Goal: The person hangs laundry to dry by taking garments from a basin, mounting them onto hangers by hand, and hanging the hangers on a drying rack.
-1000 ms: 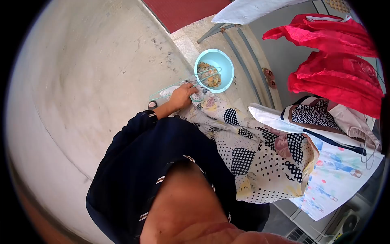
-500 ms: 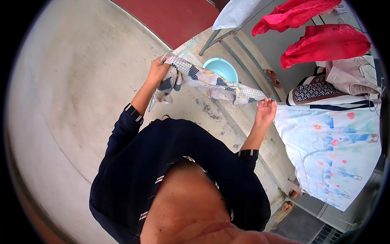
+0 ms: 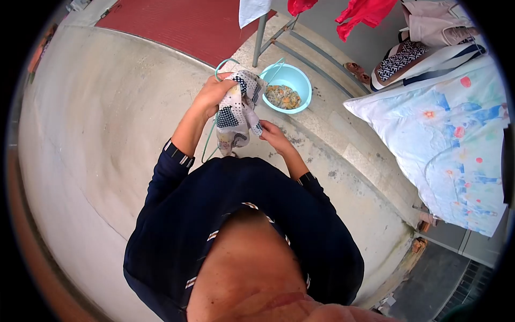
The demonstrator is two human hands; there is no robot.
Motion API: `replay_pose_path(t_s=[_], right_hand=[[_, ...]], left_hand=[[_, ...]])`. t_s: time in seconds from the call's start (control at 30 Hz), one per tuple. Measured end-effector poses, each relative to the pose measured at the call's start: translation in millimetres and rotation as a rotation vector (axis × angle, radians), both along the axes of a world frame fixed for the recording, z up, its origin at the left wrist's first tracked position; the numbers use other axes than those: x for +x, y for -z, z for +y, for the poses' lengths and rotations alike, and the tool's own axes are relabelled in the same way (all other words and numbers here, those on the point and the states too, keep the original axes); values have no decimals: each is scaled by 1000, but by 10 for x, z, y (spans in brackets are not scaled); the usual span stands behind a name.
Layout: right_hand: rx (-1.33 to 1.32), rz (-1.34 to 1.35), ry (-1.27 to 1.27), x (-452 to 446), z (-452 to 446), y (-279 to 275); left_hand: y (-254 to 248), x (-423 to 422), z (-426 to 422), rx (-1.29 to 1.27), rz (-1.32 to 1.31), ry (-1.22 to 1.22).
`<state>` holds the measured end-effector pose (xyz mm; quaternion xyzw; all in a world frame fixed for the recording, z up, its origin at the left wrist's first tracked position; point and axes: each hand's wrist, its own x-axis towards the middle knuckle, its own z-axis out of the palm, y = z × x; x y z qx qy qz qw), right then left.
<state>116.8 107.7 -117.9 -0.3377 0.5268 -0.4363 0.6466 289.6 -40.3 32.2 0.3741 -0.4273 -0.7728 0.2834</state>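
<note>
A white garment with dark dotted patches [image 3: 232, 115] hangs bunched between my two hands. My left hand [image 3: 211, 96] is closed around its upper part, together with a light-green wire clothes hanger [image 3: 210, 138]. Parts of the hanger stick out above and below the cloth; the rest is hidden by it. At the garment's right edge my right hand [image 3: 274, 136] pinches the fabric between thumb and fingers. Just beyond the cloth, a light-blue basin [image 3: 304, 80] stands on the step and holds a crumpled patterned cloth [image 3: 283, 97].
A metal rack [image 3: 316, 61] stands behind the basin. To the right hang a white printed sheet [image 3: 429, 134], a beige garment [image 3: 432, 24] and red clothes [image 3: 373, 16]. A red mat [image 3: 182, 27] lies beyond the concrete floor [image 3: 107, 123]. Slippers [image 3: 357, 71] rest near the rack.
My right hand has moved in to the left, towards my left hand. The garment, stretched out sideways before, is now bunched up. The view has shifted, and the basin's contents show.
</note>
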Motion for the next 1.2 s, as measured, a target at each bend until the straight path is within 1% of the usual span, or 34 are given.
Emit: replay_pose_path(t_s=[0.03, 0.13, 0.17, 0.27, 0.3, 0.4, 0.47, 0.53, 0.57, 0.67, 0.73, 0.77, 0.87, 0.9, 0.93, 1.0, 1.03, 1.1, 1.17, 1.2], right_hand=[[-36, -49, 40, 27, 61, -28], [-49, -583, 248, 8, 162, -155], [-127, -674, 304, -5, 184, -245], [-305, -577, 416, -141, 296, -341], [-344, -528, 475, -212, 339, -401], [-479, -604, 423, -512, 503, -539], [-473, -620, 392, -534, 627, -859], [-469, -616, 348, -531, 727, -966], [-459, -627, 275, -531, 777, -941], [-237, -492, 96, -540, 896, -408], [-18, -276, 19, -465, 892, -115], [95, -169, -17, -413, 877, 18], [172, -355, 156, -195, 723, 146], [83, -466, 131, -135, 635, 67], [54, -546, 177, -87, 541, -44], [-8, -703, 265, -32, 322, -217], [-135, -767, 359, -19, 193, -209], [-234, -765, 493, -154, -99, -106], [-291, -725, 638, -182, -216, -348], [-320, -762, 703, -210, -274, -343]], left_hand=[[-17, -60, 72, 0, 40, 8], [-98, -144, 278, 4, 67, 24], [-102, -149, 322, -2, 50, 28], [20, -122, 389, -59, -30, -32], [72, -120, 413, -56, 11, -64], [175, -118, 508, -54, -12, -136], [210, -136, 573, -44, 32, -137], [200, -164, 625, -39, 73, -148], [173, -180, 656, -55, 86, -153], [-104, -287, 805, -119, 104, -135], [-262, -319, 898, -179, 94, -88], [-280, -310, 914, -199, 148, -35], [-282, -195, 999, -353, 216, 112], [-249, -122, 1006, -438, 207, 167], [-404, -56, 1015, -639, 135, 300], [-371, 25, 1018, -876, 117, 373], [-370, 65, 1001, -1014, 73, 403], [-377, 178, 922, -1296, -17, 454], [-295, 372, 806, -1371, -116, 380], [-244, 464, 721, -1409, -164, 340]])
